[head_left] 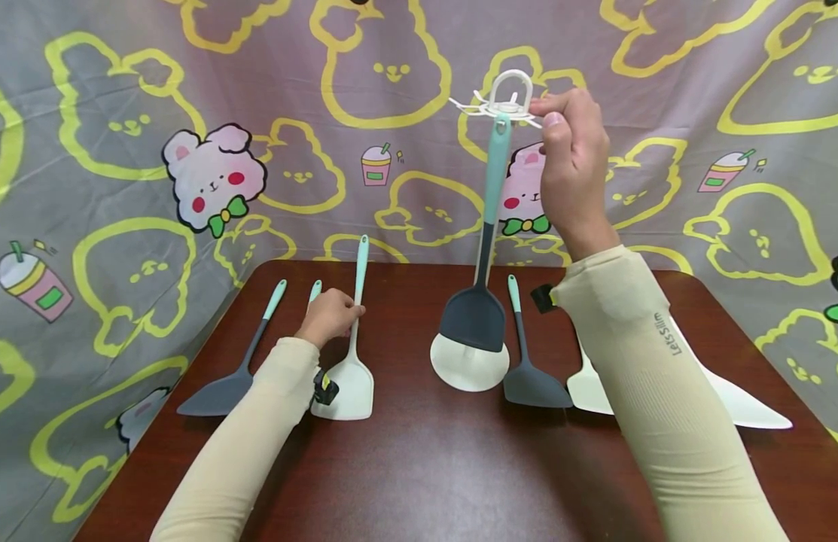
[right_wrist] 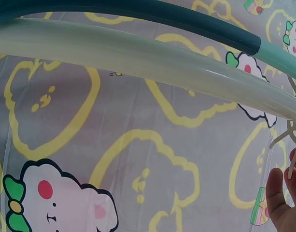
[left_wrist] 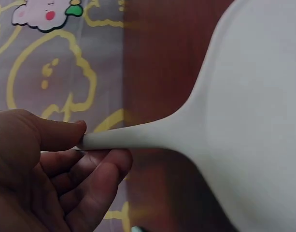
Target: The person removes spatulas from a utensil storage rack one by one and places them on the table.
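Note:
My left hand (head_left: 330, 312) pinches the handle of a white spatula (head_left: 347, 391) between thumb and fingers; its mint handle end points up and away. In the left wrist view the white spatula's broad blade (left_wrist: 254, 116) fills the right side. Right of centre is a white utensil stand with a round base (head_left: 469, 374), a pole and a ring of hooks (head_left: 507, 108) under a loop. From one hook hangs a dark grey spatula (head_left: 473, 320) with a mint handle, in front of the pole. My right hand (head_left: 574, 158) pinches a hook at the stand's top.
A dark grey spatula (head_left: 218, 395) lies at the table's left, and another mint handle (head_left: 315, 290) shows behind my left hand. Right of the stand lie a dark spatula (head_left: 535, 388), a white utensil (head_left: 590, 391) and a white blade (head_left: 751, 403), partly behind my right arm.

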Demonstrator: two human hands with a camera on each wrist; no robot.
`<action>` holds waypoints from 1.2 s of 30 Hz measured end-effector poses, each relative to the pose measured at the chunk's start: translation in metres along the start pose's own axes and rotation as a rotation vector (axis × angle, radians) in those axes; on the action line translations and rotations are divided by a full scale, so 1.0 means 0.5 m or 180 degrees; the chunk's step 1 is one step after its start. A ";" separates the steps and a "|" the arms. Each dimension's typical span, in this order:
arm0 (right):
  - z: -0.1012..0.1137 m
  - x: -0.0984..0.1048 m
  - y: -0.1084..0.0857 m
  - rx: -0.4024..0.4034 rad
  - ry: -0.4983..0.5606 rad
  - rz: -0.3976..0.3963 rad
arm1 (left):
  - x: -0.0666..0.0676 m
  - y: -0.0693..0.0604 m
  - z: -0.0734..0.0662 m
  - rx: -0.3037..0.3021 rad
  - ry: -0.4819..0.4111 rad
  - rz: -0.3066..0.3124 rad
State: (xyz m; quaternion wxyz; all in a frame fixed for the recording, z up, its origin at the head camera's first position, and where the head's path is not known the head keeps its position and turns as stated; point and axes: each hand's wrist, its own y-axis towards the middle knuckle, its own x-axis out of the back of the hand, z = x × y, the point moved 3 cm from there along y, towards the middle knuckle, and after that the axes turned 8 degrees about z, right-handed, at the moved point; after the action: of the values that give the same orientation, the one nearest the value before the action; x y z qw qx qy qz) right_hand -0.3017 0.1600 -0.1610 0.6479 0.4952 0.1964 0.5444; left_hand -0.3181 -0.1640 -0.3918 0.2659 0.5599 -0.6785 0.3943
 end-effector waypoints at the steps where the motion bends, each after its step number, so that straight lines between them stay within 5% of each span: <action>1: -0.001 0.000 0.000 0.0001 0.0001 0.0007 | -0.005 0.000 0.002 -0.0005 -0.0001 0.0008; 8: -0.002 0.001 0.002 0.0012 0.0030 0.0021 | -0.024 0.006 0.011 0.0008 0.0086 -0.0085; 22: -0.001 0.003 0.000 -0.0035 0.0016 -0.0005 | -0.031 0.010 0.018 0.0369 0.0203 -0.0068; 36: -0.002 0.002 0.001 0.0009 0.0008 0.0022 | -0.034 0.004 0.009 0.0548 0.0475 0.0217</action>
State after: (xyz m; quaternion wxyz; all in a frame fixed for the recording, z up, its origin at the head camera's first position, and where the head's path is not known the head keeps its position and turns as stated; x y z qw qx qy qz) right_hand -0.3024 0.1611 -0.1606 0.6451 0.4961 0.1962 0.5470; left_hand -0.3157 -0.1583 -0.4082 0.2530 0.5263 -0.6391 0.5004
